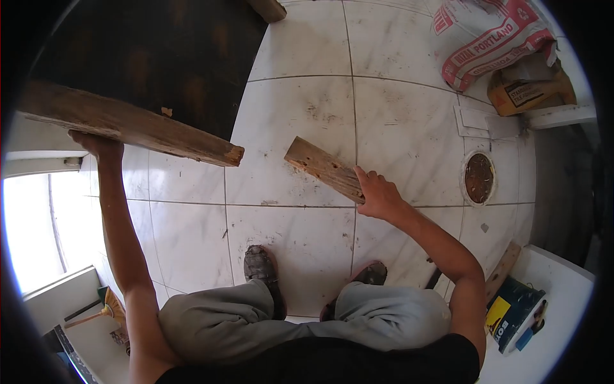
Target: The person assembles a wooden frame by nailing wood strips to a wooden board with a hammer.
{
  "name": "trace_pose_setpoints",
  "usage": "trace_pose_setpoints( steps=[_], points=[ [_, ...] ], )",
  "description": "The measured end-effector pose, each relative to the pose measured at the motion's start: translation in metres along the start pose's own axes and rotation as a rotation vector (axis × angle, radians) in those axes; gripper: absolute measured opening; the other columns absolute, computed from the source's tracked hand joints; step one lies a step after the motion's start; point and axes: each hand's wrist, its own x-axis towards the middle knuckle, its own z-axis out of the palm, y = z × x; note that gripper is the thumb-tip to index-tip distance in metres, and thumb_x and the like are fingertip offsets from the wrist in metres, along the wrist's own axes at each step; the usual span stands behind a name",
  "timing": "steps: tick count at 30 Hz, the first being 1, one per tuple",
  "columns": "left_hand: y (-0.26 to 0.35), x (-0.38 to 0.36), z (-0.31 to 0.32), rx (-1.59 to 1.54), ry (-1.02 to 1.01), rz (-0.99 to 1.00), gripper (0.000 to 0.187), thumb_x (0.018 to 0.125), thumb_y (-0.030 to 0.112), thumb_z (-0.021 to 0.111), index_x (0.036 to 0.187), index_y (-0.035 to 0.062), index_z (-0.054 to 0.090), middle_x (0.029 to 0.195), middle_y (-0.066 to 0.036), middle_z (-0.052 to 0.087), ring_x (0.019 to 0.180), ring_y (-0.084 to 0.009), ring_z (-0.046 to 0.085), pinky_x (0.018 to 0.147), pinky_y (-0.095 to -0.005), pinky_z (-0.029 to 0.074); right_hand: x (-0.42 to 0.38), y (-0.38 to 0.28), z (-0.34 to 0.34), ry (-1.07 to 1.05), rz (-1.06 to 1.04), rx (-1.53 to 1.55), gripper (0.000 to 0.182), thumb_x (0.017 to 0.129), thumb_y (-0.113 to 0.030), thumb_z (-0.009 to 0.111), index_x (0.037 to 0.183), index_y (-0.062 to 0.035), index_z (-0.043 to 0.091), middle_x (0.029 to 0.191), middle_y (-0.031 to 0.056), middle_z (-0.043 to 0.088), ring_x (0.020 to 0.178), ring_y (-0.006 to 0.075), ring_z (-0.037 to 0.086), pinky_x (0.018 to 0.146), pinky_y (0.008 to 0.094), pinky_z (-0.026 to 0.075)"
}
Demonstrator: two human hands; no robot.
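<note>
A long, weathered wooden beam (153, 128) runs along the near edge of a dark board (173, 57) at the upper left. My left hand (99, 144) grips the beam from its near side, toward its left end; most of the fingers are hidden by the wood. Over the tiled floor, my right hand (378, 194) is closed around the near end of a short wood block (325, 169). Several dark holes and a rough patch mark the block. Its far end points up and left, with a gap between it and the beam's broken right end.
White floor tiles (294, 109) carry dirt and crumbs. At the right lie a cement bag (489, 41), a yellow-brown bag (532, 89) and a round container (478, 178) of brown matter. A dark bucket (515, 313) is lower right, a broom (112, 308) lower left.
</note>
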Motion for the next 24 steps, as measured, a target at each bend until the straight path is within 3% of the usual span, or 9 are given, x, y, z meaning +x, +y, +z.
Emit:
trace_pose_setpoints(
  steps=[2, 5, 7, 10, 14, 19, 21, 22, 24],
  points=[
    [-0.014, -0.012, 0.002, -0.126, -0.073, -0.014, 0.060, 0.096, 0.016, 0.063, 0.139, 0.0042, 0.022, 0.140, -0.018, 0.043, 0.124, -0.0238, 0.054, 0.117, -0.0460, 0.046, -0.011, 0.020, -0.003, 0.007, 0.039, -0.014, 0.097, 0.073, -0.027, 0.080, 0.152, 0.0002, 0.030, 0.121, 0.0270, 0.056, 0.111, 0.0401, 0.060, 0.090, 0.0446, 0.055],
    [0.004, -0.032, 0.016, -0.024, 0.085, 0.026, 0.060, 0.104, 0.038, 0.050, 0.146, 0.0054, 0.023, 0.147, -0.016, 0.039, 0.133, -0.0252, 0.047, 0.119, -0.0421, 0.040, -0.010, 0.031, -0.027, 0.049, -0.028, -0.082, 0.084, 0.079, -0.030, 0.078, 0.147, 0.0015, 0.040, 0.124, 0.0273, 0.057, 0.112, 0.0421, 0.060, 0.096, 0.0459, 0.052],
    [0.049, -0.049, 0.037, -0.580, 0.054, -0.236, 0.072, 0.106, 0.060, 0.026, 0.155, 0.0084, 0.021, 0.154, -0.012, 0.033, 0.142, -0.0254, 0.036, 0.122, -0.0403, 0.030, -0.005, 0.027, -0.052, 0.304, -0.010, 0.063, 0.071, 0.086, -0.033, 0.074, 0.141, 0.0032, 0.049, 0.125, 0.0262, 0.058, 0.112, 0.0418, 0.061, 0.100, 0.0474, 0.049],
    [0.062, -0.049, 0.042, -0.547, -0.002, -0.306, 0.086, 0.100, 0.072, 0.005, 0.161, 0.0119, 0.018, 0.160, -0.009, 0.028, 0.148, -0.0253, 0.026, 0.123, -0.0410, 0.024, 0.009, 0.012, -0.099, 0.434, -0.122, 0.200, 0.069, 0.091, -0.040, 0.071, 0.139, 0.0046, 0.051, 0.128, 0.0259, 0.059, 0.117, 0.0390, 0.060, 0.100, 0.0459, 0.049],
    [0.100, -0.089, 0.065, -0.604, -0.014, -0.257, 0.085, 0.101, 0.071, 0.010, 0.161, 0.0120, 0.016, 0.161, -0.010, 0.026, 0.149, -0.0256, 0.027, 0.123, -0.0402, 0.026, -0.002, -0.081, -0.155, 0.476, -0.344, 0.484, 0.073, 0.091, -0.044, 0.074, 0.141, 0.0009, 0.048, 0.136, 0.0210, 0.058, 0.123, 0.0305, 0.058, 0.105, 0.0408, 0.048],
    [0.164, -0.138, 0.104, -0.598, -0.220, -0.328, 0.093, 0.099, 0.077, 0.020, 0.159, 0.0058, 0.021, 0.161, -0.015, 0.030, 0.146, -0.0270, 0.032, 0.119, -0.0395, 0.031, -0.053, -0.216, -0.226, 0.832, -0.747, 0.228, 0.116, 0.077, -0.065, 0.080, 0.152, 0.0065, 0.028, 0.150, 0.0313, 0.039, 0.141, 0.0432, 0.041, 0.115, 0.0471, 0.040],
    [0.155, -0.152, 0.127, -0.677, -0.337, -0.297, 0.094, 0.099, 0.076, 0.024, 0.152, -0.0013, 0.034, 0.147, -0.014, 0.049, 0.134, -0.0248, 0.048, 0.114, -0.0359, 0.038, -0.059, -0.249, -0.257, 1.030, -0.758, 0.323, 0.112, 0.071, -0.057, 0.088, 0.149, 0.0040, 0.037, 0.146, 0.0265, 0.049, 0.135, 0.0378, 0.050, 0.110, 0.0440, 0.045],
    [0.192, -0.171, 0.137, -0.571, -0.294, -0.200, 0.093, 0.101, 0.073, 0.021, 0.155, -0.0017, 0.028, 0.155, -0.015, 0.039, 0.142, -0.0233, 0.038, 0.118, -0.0344, 0.030, -0.053, -0.248, -0.268, 1.021, -0.757, 0.312, 0.112, 0.071, -0.057, 0.088, 0.149, 0.0040, 0.037, 0.146, 0.0265, 0.049, 0.135, 0.0378, 0.050, 0.110, 0.0440, 0.045],
    [0.210, -0.184, 0.154, -0.707, -0.380, -0.272, 0.095, 0.100, 0.074, 0.021, 0.156, -0.0030, 0.026, 0.157, -0.015, 0.037, 0.143, -0.0233, 0.037, 0.119, -0.0339, 0.028, -0.045, -0.241, -0.289, 1.377, -0.946, 0.310, 0.082, 0.083, -0.040, 0.081, 0.135, 0.0099, 0.040, 0.125, 0.0273, 0.059, 0.108, 0.0351, 0.064, 0.094, 0.0424, 0.052]
  ],
)
